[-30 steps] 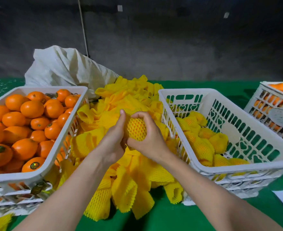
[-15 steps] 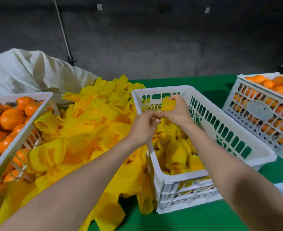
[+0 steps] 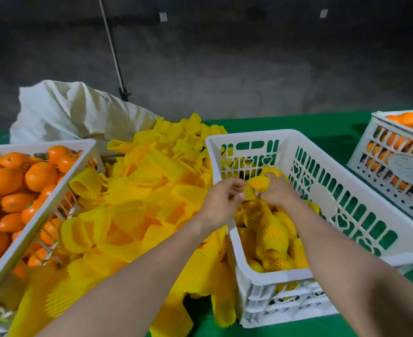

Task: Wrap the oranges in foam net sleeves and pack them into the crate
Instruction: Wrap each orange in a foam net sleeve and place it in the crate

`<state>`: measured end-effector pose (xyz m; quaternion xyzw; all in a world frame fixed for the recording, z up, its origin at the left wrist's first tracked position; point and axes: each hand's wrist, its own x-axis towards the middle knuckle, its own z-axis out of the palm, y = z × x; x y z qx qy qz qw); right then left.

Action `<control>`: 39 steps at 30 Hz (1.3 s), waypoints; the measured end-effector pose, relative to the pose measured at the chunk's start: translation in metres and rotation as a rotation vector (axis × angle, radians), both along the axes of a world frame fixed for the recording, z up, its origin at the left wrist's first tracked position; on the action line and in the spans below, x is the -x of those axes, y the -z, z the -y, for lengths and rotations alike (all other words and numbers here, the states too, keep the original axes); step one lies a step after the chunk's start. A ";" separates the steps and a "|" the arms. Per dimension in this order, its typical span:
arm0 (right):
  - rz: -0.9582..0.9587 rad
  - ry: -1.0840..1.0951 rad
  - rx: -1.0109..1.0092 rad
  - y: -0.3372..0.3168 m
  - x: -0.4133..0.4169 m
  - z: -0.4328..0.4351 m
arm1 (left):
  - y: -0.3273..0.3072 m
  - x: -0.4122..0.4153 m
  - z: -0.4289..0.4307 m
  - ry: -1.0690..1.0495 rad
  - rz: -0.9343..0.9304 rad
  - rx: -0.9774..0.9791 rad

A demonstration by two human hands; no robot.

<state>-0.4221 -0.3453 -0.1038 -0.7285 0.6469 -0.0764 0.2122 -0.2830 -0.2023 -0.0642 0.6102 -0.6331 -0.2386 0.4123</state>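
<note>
Now comes the packing step: the right hand [image 3: 279,193] curls round a sleeved orange [image 3: 259,183] above the crate [image 3: 273,274], toward its 11 o'clock corner, while the left hand [image 3: 221,203] pinches the net's loose end. The next move probably calls for lowering it gently onto the wrapped fruit [image 3: 273,232], then reaching for the bare oranges [image 3: 18,181] at 9 o'clock.

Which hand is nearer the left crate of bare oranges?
Left. The left hand is right of the left crate, across the sleeve pile; the right hand is farther right, inside the packing crate.
</note>
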 end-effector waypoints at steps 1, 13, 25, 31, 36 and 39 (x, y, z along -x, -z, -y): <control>0.030 -0.035 0.065 -0.004 -0.003 -0.003 | -0.003 -0.007 -0.006 -0.005 -0.048 -0.015; 0.427 -0.502 0.674 -0.075 -0.100 -0.114 | -0.051 -0.137 -0.099 -0.243 -0.302 0.025; 0.599 -0.867 0.432 -0.084 -0.343 -0.217 | -0.056 -0.356 -0.167 -0.776 0.168 -0.007; 0.201 -0.782 0.158 -0.070 -0.454 -0.202 | -0.046 -0.461 -0.156 -0.883 0.586 -0.410; -0.105 -0.723 0.119 -0.051 -0.496 -0.191 | -0.028 -0.503 -0.132 -0.720 0.608 -0.592; -0.250 -0.684 0.238 -0.039 -0.509 -0.189 | -0.017 -0.514 -0.125 -0.735 0.667 -0.600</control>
